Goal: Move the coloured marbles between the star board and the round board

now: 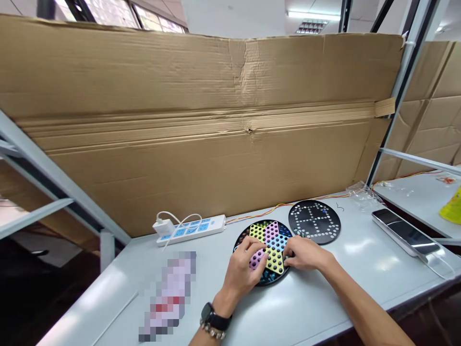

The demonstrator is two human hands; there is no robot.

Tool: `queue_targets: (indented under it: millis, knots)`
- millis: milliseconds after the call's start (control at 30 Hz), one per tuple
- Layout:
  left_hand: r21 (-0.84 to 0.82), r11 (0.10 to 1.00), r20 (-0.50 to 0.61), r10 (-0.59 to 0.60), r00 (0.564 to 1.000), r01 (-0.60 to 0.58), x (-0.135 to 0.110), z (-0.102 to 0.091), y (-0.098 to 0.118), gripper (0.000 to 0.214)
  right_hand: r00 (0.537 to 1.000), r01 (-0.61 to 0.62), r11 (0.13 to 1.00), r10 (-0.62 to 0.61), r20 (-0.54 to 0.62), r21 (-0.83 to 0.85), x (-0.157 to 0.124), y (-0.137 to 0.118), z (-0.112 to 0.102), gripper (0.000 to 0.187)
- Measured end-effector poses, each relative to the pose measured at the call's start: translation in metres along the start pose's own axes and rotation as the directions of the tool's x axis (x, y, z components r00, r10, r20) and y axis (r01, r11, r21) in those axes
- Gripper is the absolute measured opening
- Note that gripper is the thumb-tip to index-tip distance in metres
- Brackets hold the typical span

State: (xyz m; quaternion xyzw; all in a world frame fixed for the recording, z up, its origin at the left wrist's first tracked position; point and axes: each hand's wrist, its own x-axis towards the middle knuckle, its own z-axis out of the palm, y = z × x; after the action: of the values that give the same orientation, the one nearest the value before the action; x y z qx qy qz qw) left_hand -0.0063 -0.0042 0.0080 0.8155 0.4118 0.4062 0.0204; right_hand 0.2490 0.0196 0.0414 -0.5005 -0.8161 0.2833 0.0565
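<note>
Brown cardboard walls off the far side of yr bench in the head view, w/ metal uprights at its right end and a lit ceiling lamp high beyond yr hands. Yr white table spreads under both.

Round game board, black-rimmed w/ a multicolour holed star, lies flat right at yr hands, its near part betw. them. Yr L hand is over its left side; thumb & index tips stand apart, pink star point showing betw. them. Yr R hand is at the right edge, fingers curled down, tips partly hidden; can't tell if they pinch anything. Small dark pieces sit in the rim channel, too small to tell apart. Yr two hands are apart from each other.

Black disc w/ pale dots lies just beyond yr R hand. Farther right of that hand: phone atop a white block, cable attached; clear plastic farther back, by the cardboard. Beyond & left of yr L hand: power strip w/ white plug. Nearer, left of same hand: pixelated item, can't tell what. Yr L wrist wears a dark watch & beaded bracelet.
</note>
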Motion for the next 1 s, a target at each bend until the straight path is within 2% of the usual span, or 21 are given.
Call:
queue_targets:
  millis: [133,300,433,567,633,700,767,833,933,1000]
  knots:
    - [0.002,1.0,-0.008,-0.013,1.0,0.013,0.0,0.001,0.0,0.016,0.998,-0.036,0.996,0.039,0.045,-0.082,0.0,-0.005,0.0,0.015]
    - [-0.015,0.999,-0.043,0.034,0.998,-0.035,0.0,0.003,-0.004,0.015,0.995,-0.093,0.989,0.087,-0.055,-0.114,0.001,-0.009,0.003,0.019]
    - [-0.027,1.0,-0.036,0.01,0.999,-0.011,0.0,0.004,-0.007,0.016,0.993,-0.109,0.992,0.105,-0.056,-0.059,0.002,-0.009,0.004,0.021]
    - [-0.039,0.999,-0.046,0.027,0.999,-0.029,-0.001,0.003,-0.007,0.017,0.997,-0.019,0.999,0.022,-0.069,0.043,0.005,0.001,0.005,0.015]
    - [-0.043,0.999,-0.052,0.025,0.998,-0.028,-0.001,0.004,-0.007,0.019,0.993,0.023,0.993,-0.01,-0.119,0.114,0.007,0.012,0.002,0.01]
    - [-0.045,0.999,-0.057,0.012,0.998,-0.015,-0.001,0.004,-0.007,0.02,0.975,0.014,0.988,0.021,-0.221,0.153,0.008,0.026,-0.004,0.016]
    - [-0.048,0.999,-0.064,0.013,0.998,-0.016,-0.001,0.004,-0.006,0.02,0.935,-0.078,0.987,0.121,-0.332,0.139,0.007,0.041,-0.011,0.024]
    - [-0.048,0.998,-0.072,0.032,0.997,-0.035,0.0,0.004,-0.006,0.019,0.889,-0.232,0.968,0.252,-0.382,0.099,0.005,0.055,-0.019,0.028]
    - [-0.036,0.999,-0.063,0.038,0.997,-0.04,0.001,0.001,-0.004,0.019,0.84,-0.418,0.907,0.409,-0.356,0.057,0.002,0.07,-0.023,0.029]
    - [-0.031,0.999,-0.053,0.02,0.998,-0.022,0.002,0.001,-0.004,0.018,0.827,-0.459,0.886,0.452,-0.333,0.063,0.002,0.076,-0.021,0.03]
